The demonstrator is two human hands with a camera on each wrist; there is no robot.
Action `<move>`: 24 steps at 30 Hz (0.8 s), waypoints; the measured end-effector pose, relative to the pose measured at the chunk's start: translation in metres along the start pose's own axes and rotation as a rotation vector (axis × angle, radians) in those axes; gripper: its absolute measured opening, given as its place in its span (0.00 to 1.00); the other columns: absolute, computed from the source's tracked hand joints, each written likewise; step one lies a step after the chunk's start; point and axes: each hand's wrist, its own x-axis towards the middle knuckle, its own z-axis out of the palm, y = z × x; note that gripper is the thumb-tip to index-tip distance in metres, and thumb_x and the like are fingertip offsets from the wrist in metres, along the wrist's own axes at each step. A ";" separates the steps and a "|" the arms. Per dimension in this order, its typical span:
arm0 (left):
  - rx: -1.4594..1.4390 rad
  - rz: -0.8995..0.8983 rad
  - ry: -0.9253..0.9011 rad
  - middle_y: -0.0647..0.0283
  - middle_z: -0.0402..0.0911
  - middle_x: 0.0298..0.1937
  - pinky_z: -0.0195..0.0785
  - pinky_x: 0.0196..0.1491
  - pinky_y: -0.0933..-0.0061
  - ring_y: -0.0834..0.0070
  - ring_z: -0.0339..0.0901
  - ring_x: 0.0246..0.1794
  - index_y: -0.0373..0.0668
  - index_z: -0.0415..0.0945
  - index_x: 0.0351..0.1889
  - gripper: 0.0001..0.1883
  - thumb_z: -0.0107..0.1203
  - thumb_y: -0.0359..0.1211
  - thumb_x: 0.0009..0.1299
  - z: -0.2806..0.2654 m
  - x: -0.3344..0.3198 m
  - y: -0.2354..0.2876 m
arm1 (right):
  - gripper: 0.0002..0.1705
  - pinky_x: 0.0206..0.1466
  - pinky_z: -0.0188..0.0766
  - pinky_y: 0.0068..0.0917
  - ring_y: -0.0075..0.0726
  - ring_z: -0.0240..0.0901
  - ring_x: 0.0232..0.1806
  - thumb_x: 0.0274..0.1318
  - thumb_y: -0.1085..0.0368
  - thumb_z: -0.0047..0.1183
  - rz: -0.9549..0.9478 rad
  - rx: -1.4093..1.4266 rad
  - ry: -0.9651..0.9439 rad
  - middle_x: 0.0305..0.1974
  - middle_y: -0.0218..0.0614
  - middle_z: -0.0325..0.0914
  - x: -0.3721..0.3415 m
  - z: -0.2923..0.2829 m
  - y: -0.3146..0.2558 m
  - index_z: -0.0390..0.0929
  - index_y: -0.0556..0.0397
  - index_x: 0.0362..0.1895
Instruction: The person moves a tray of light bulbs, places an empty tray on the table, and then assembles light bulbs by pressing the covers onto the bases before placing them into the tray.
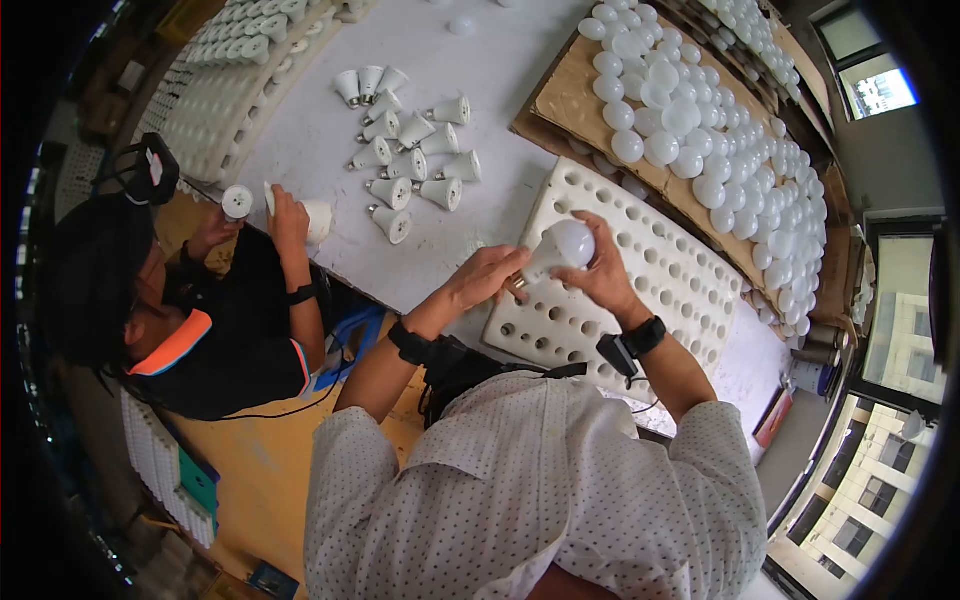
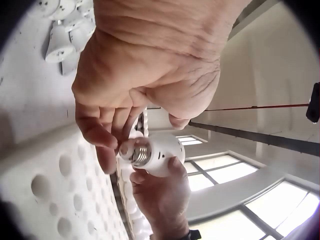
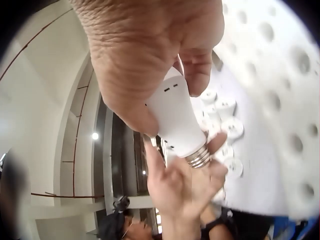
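In the head view, my right hand (image 1: pixel 608 275) grips a white LED light bulb (image 1: pixel 568 243) with a frosted round dome. The bulb is tilted above a white foam tray, its metal screw base pointing toward my left hand (image 1: pixel 480 279). Seen from the left wrist, the left fingers (image 2: pixel 102 132) are loosely bent right beside the threaded base (image 2: pixel 142 156), with the thumb well apart from them. From the right wrist, thumb and fingers hold the white bulb body (image 3: pixel 175 117) from both sides; the palm mostly hides the dome.
The foam tray (image 1: pixel 540 318) has rows of round holes. White bulb bodies (image 1: pixel 397 192) without domes lie on the table (image 1: pixel 310 110). Frosted domes (image 1: pixel 690 120) cover cardboard at the right. At left, another person (image 1: pixel 225 350) handles a bulb body (image 1: pixel 237 202); filled trays (image 1: pixel 190 125) stand behind.
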 end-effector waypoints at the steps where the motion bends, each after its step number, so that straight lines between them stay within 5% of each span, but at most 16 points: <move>1: 0.141 0.133 0.186 0.56 0.78 0.36 0.68 0.26 0.83 0.76 0.77 0.29 0.32 0.69 0.43 0.16 0.47 0.37 0.67 -0.008 -0.004 -0.004 | 0.40 0.48 0.68 0.26 0.30 0.65 0.47 0.33 0.71 0.65 -0.061 -0.038 0.124 0.45 0.36 0.66 0.014 -0.009 0.001 0.58 0.53 0.54; 4: 0.400 0.488 0.770 0.61 0.80 0.37 0.69 0.37 0.79 0.78 0.77 0.35 0.36 0.72 0.41 0.10 0.53 0.27 0.61 -0.056 -0.012 -0.033 | 0.40 0.49 0.67 0.32 0.41 0.68 0.47 0.32 0.66 0.64 -0.143 -0.369 0.352 0.45 0.44 0.67 0.054 -0.047 0.008 0.59 0.55 0.53; 6: 0.682 0.476 1.026 0.57 0.79 0.37 0.69 0.36 0.79 0.76 0.78 0.35 0.37 0.71 0.45 0.13 0.49 0.23 0.61 -0.085 -0.029 -0.031 | 0.39 0.48 0.67 0.37 0.49 0.68 0.46 0.33 0.64 0.64 -0.209 -0.550 0.400 0.45 0.48 0.66 0.078 -0.057 0.013 0.59 0.55 0.53; 7: 0.831 0.501 1.108 0.53 0.78 0.39 0.69 0.40 0.72 0.65 0.78 0.38 0.38 0.70 0.46 0.15 0.47 0.21 0.60 -0.109 -0.029 -0.045 | 0.39 0.48 0.66 0.39 0.52 0.66 0.47 0.32 0.63 0.64 -0.283 -0.646 0.425 0.46 0.48 0.66 0.087 -0.058 0.017 0.61 0.52 0.53; 8: 1.076 0.341 1.133 0.49 0.75 0.45 0.66 0.47 0.64 0.57 0.74 0.45 0.38 0.67 0.50 0.19 0.44 0.20 0.59 -0.120 -0.036 -0.041 | 0.39 0.48 0.66 0.39 0.52 0.66 0.47 0.32 0.63 0.64 -0.283 -0.645 0.424 0.46 0.48 0.66 0.094 -0.058 0.022 0.61 0.52 0.53; 14: 1.381 0.362 0.952 0.46 0.62 0.60 0.54 0.61 0.64 0.53 0.59 0.60 0.35 0.60 0.56 0.27 0.42 0.15 0.56 -0.167 -0.021 -0.054 | 0.35 0.54 0.64 0.36 0.51 0.62 0.54 0.40 0.58 0.59 -0.193 -0.797 0.266 0.54 0.47 0.63 0.106 -0.059 0.036 0.64 0.48 0.56; 16: 1.483 0.268 0.810 0.45 0.58 0.62 0.51 0.63 0.64 0.51 0.55 0.62 0.34 0.60 0.57 0.28 0.41 0.14 0.55 -0.171 -0.024 -0.059 | 0.28 0.54 0.64 0.36 0.50 0.64 0.52 0.43 0.59 0.56 -0.160 -0.576 0.362 0.54 0.46 0.65 0.109 -0.076 0.044 0.69 0.51 0.52; 18: 1.520 0.270 0.769 0.45 0.58 0.62 0.51 0.62 0.62 0.53 0.55 0.63 0.33 0.60 0.54 0.24 0.41 0.16 0.56 -0.179 -0.022 -0.066 | 0.27 0.53 0.64 0.37 0.48 0.65 0.52 0.44 0.61 0.54 -0.006 -0.646 0.467 0.53 0.44 0.65 0.114 -0.096 0.047 0.69 0.48 0.53; 22: 1.486 0.282 0.784 0.45 0.62 0.59 0.52 0.61 0.61 0.53 0.58 0.61 0.34 0.61 0.50 0.21 0.43 0.17 0.56 -0.167 -0.017 -0.057 | 0.34 0.48 0.68 0.36 0.48 0.68 0.48 0.40 0.64 0.55 0.005 -1.100 0.366 0.56 0.42 0.61 0.131 -0.129 0.059 0.63 0.46 0.57; 24: 1.486 0.272 0.769 0.46 0.64 0.58 0.52 0.60 0.61 0.53 0.59 0.60 0.34 0.62 0.49 0.20 0.44 0.18 0.56 -0.159 -0.021 -0.055 | 0.39 0.50 0.67 0.38 0.49 0.67 0.49 0.37 0.62 0.57 0.043 -1.063 0.324 0.56 0.41 0.60 0.133 -0.127 0.053 0.59 0.42 0.60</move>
